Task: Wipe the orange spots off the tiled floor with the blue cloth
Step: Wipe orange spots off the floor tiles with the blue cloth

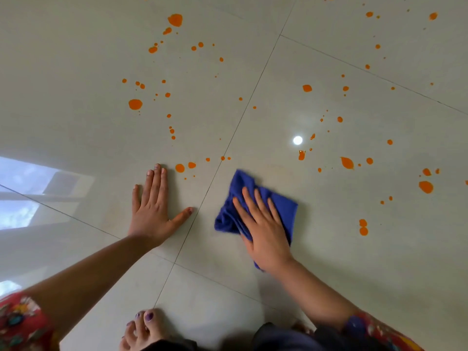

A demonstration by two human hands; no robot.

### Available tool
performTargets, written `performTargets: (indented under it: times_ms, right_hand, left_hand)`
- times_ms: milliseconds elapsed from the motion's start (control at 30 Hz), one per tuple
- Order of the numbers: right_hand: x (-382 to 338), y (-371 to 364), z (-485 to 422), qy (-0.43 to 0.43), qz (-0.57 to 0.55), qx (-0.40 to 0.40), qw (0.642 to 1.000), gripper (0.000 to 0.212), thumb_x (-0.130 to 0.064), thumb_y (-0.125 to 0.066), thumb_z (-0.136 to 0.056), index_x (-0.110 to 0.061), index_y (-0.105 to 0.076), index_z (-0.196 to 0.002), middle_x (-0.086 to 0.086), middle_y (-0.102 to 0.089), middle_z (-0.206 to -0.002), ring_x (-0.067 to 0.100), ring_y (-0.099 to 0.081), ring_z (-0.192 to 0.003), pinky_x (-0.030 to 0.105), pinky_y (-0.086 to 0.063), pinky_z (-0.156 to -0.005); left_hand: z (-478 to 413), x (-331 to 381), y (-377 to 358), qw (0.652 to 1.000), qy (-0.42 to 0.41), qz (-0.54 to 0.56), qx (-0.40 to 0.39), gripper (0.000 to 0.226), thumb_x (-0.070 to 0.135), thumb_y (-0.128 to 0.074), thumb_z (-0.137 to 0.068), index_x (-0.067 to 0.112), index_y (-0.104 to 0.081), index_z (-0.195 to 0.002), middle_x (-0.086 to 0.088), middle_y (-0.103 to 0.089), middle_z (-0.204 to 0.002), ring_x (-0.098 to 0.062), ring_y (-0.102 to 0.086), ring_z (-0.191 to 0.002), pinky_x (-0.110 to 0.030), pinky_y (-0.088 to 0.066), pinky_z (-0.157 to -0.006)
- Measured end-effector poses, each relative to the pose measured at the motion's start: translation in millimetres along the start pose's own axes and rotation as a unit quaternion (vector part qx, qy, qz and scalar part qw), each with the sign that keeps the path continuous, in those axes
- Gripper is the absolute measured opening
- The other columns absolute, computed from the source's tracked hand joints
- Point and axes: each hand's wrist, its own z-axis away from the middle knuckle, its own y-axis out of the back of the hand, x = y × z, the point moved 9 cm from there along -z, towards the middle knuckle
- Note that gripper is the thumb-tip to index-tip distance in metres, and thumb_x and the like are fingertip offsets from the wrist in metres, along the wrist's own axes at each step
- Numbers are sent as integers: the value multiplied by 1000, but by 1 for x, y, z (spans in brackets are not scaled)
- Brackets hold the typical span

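Head view: crumpled blue cloth [255,206], floor-flat.

Both arms reach down to the tiled floor [76,97]. There's the left hand [154,206], lying flat, fingers straight and close together, thumb splayed wide to the right. And the right hand [263,229], flat too, fingers fanned, palm pressing on the blue cloth [240,183]. Forearms bare, a bare foot [144,328] planted between them, toes pointing forward
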Motion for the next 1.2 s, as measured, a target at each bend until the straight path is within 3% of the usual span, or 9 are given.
performTargets:
  times_ms: [100,233,433,600,667,800,867,1033,1200]
  right_hand:
    - [39,5,33,-8,-39,23,999,64,-31,-43,-90,-19,-29,-152,3,-22,-160,26,-26,-147,43,-16,-119]
    - [73,24,-23,-162,-65,40,984,57,-28,-44,-96,-15,-33,-150,5,-24,-159,28,-22,-147,45,-19,-120]
    - [21,3,22,81,-24,-21,996,63,-36,-43,-94,-25,-26,-153,-3,-18,-162,19,-14,-150,43,-19,-119]
    - [61,29,-37,-92,11,11,996,58,-43,-30,-98,-27,-23,-153,1,-16,-162,28,-12,-150,49,-15,-120]
    - [27,24,-44,-37,-3,5,999,60,-42,-30,-97,-24,-22,-154,3,-15,-162,29,-13,-150,46,-11,-121]
    - [-18,-9,36,270,13,-97,958,72,-37,-43,-90,-27,-16,-155,-2,-11,-164,21,-10,-151,40,-6,-121]
    - [10,-3,41,282,15,-97,954,72,-35,-45,-88,-29,-17,-155,-4,-15,-163,19,-10,-150,39,-9,-120]
    - [14,25,-35,75,-33,-18,996,56,-37,-36,-97,-25,-30,-151,-2,-22,-160,20,-19,-148,47,-24,-116]
    - [-49,-13,28,390,-4,-129,912,71,-37,-46,-90,-31,-17,-155,-7,-9,-163,18,-7,-151,39,-4,-121]
  left_hand:
    - [0,0,0,1000,-1,1,5,103,82,-16,-79,18,20,-151,5,27,-158,-11,25,-145,-42,12,-119]
    - [-2,-1,-2,1000,0,5,-1,103,83,-15,-78,18,21,-150,6,28,-158,-10,26,-145,-42,13,-119]
    - [-1,-2,-1,1000,-3,15,-4,104,84,-14,-77,19,25,-149,7,31,-156,-9,27,-144,-41,14,-118]
    - [-1,-5,-2,1000,1,15,12,102,83,-16,-78,23,25,-149,10,31,-156,-8,27,-144,-40,15,-118]
    - [-1,-4,-1,1000,-3,13,9,101,84,-14,-78,24,26,-148,10,31,-156,-7,28,-143,-39,15,-118]
    - [2,-6,7,999,2,35,34,96,78,-18,-82,23,20,-151,9,23,-159,-7,23,-145,-36,15,-118]
    - [7,-11,10,996,16,61,60,88,72,-21,-86,24,12,-153,10,15,-161,-7,18,-146,-34,14,-118]
    - [20,-31,10,993,22,71,89,75,62,-22,-93,28,3,-154,12,6,-162,-5,12,-147,-27,13,-117]
    - [20,-58,20,990,47,58,120,68,56,-24,-97,28,-2,-155,11,0,-163,-7,7,-149,-34,6,-120]
